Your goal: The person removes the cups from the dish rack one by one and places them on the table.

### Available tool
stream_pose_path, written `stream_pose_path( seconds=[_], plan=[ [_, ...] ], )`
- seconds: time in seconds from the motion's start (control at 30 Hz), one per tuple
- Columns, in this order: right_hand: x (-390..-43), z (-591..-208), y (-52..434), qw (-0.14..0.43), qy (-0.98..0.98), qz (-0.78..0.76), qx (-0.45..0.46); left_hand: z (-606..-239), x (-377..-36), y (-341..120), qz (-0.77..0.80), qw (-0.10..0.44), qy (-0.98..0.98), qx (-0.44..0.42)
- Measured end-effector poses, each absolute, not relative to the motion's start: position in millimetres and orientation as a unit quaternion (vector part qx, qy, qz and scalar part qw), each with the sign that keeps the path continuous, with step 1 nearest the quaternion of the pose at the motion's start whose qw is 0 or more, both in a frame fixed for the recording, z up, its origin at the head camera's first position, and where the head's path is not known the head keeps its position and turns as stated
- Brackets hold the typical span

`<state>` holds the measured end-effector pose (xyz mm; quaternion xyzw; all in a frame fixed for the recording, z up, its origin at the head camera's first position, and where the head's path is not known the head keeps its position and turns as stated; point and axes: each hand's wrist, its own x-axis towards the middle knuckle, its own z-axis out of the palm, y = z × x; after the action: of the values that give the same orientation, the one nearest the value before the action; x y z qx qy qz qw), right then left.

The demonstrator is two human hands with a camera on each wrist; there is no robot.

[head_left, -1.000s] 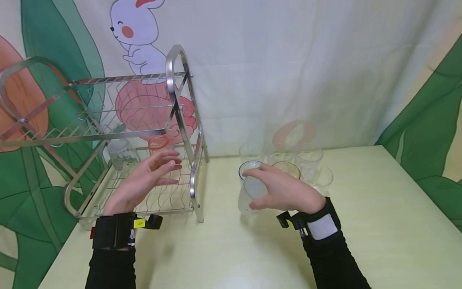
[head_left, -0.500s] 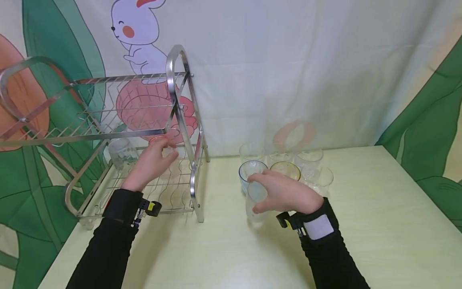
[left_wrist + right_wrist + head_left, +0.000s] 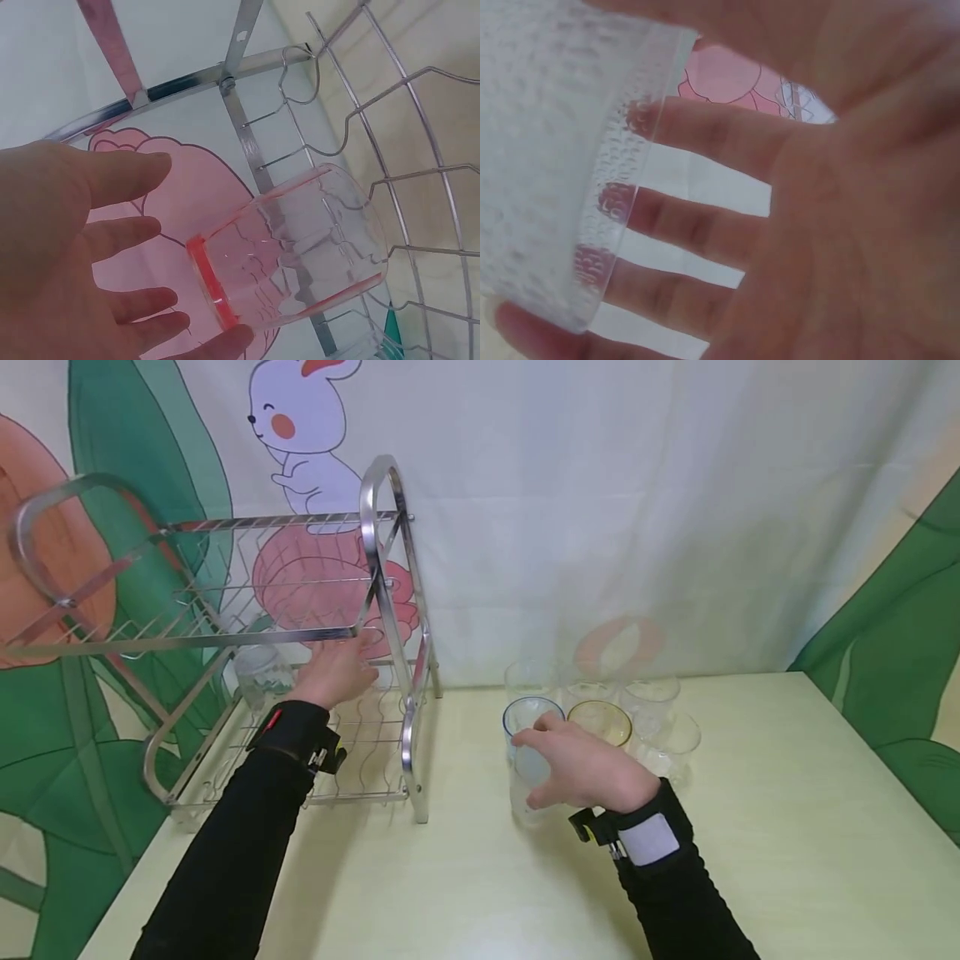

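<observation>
My left hand point(image 3: 336, 672) reaches into the lower tier of a metal dish rack point(image 3: 407, 760). Its fingers are spread beside the rim of a red-rimmed clear glass point(image 3: 296, 251). That glass stands on the rack's wire shelf and is mostly hidden by the hand in the head view. Between thumb and fingers, my right hand point(image 3: 592, 764) holds a bumpy frosted-looking glass point(image 3: 527, 789) by its upper part, over the table. A blue-rimmed glass point(image 3: 532, 703) and a yellow-rimmed glass point(image 3: 600, 718) stand just behind it.
Several clear glasses point(image 3: 651, 689) are grouped behind and right of the right hand. Another clear patterned glass point(image 3: 262, 672) sits in the rack, left of my left hand. The rack's upper tier point(image 3: 300, 633) overhangs that hand. A printed curtain point(image 3: 712, 527) hangs behind the table.
The left hand has moved forward and deeper into the rack, towards the red-rimmed glass. The right hand's glass has shifted slightly right and become more upright.
</observation>
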<state>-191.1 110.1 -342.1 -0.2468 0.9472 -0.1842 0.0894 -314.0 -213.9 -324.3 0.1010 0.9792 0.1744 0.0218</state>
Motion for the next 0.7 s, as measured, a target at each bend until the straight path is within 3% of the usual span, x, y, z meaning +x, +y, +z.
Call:
stream_pose_path(
  seconds=[0.7],
  plan=[
    [-193,-351,100,0.056,0.952,-0.127,-0.271,-314,-327,-203,0.128,0.103,0.985,0.055]
  ],
)
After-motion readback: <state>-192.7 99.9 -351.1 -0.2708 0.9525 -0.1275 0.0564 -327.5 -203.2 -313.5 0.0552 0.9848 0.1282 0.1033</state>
